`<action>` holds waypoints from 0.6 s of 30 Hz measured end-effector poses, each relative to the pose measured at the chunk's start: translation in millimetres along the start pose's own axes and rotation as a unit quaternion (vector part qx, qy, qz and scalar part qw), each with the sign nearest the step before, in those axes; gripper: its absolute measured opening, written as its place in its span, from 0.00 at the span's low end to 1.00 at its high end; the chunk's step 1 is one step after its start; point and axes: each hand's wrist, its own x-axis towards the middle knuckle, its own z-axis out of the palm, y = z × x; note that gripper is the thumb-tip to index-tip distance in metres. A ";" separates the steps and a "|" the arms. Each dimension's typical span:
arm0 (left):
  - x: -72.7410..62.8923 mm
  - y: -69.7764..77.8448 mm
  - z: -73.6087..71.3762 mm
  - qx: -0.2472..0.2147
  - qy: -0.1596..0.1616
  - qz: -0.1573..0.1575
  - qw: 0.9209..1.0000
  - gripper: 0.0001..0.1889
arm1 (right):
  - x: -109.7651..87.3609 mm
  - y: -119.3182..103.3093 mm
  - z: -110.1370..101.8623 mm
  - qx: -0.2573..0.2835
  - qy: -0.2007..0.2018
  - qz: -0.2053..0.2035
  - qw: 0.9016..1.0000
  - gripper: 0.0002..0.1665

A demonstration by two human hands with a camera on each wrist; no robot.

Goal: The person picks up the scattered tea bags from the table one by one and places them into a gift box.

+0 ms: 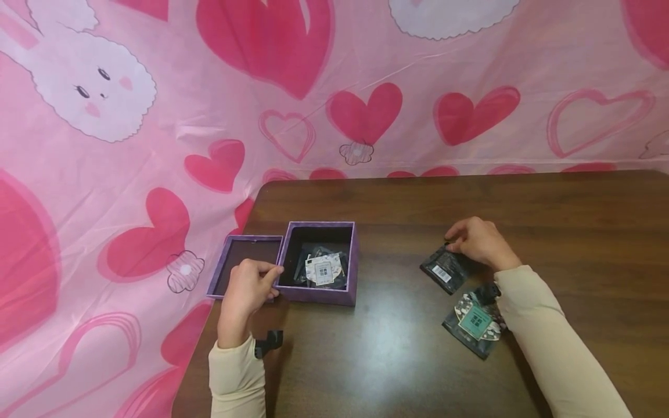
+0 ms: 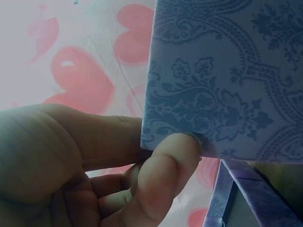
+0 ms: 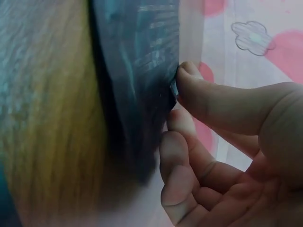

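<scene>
A purple patterned box point(image 1: 320, 296) stands on the table with its top uncovered. Inside it lie dark sachets, the uppermost a sachet with a white label point(image 1: 324, 270). My left hand point(image 1: 250, 290) grips the box's front left corner; the left wrist view has thumb and fingers at that corner of the patterned wall point(image 2: 208, 94). Over on the right, my right hand point(image 1: 482, 241) pinches the edge of a black sachet point(image 1: 444, 270) bearing a white barcode label. In the right wrist view the sachet point(image 3: 137, 71) hangs from thumb and fingertips. Nearer me lies another sachet with a green label point(image 1: 475, 321), partly hidden by the right wrist.
The box lid point(image 1: 230, 255) lies with its hollow side up, left of the box, partly behind my left hand. A brown wooden table point(image 1: 387, 354) carries everything. Behind and to the left hangs a pink cloth point(image 1: 292, 52) with hearts and rabbit faces.
</scene>
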 end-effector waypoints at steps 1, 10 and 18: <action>0.0 0.0 0.1 0.000 0.000 0.000 1.000 0.09 | 0.5 -0.4 0.3 0.000 -0.001 -0.003 1.000 0.10; 1.4 1.3 0.8 -0.003 -0.004 -0.005 1.000 0.09 | 0.2 1.6 -2.2 0.006 -0.003 -0.011 1.000 0.02; 0.6 1.0 1.2 0.000 -0.003 -0.005 1.000 0.09 | -4.9 1.7 -16.1 0.082 -0.020 -0.006 0.996 0.08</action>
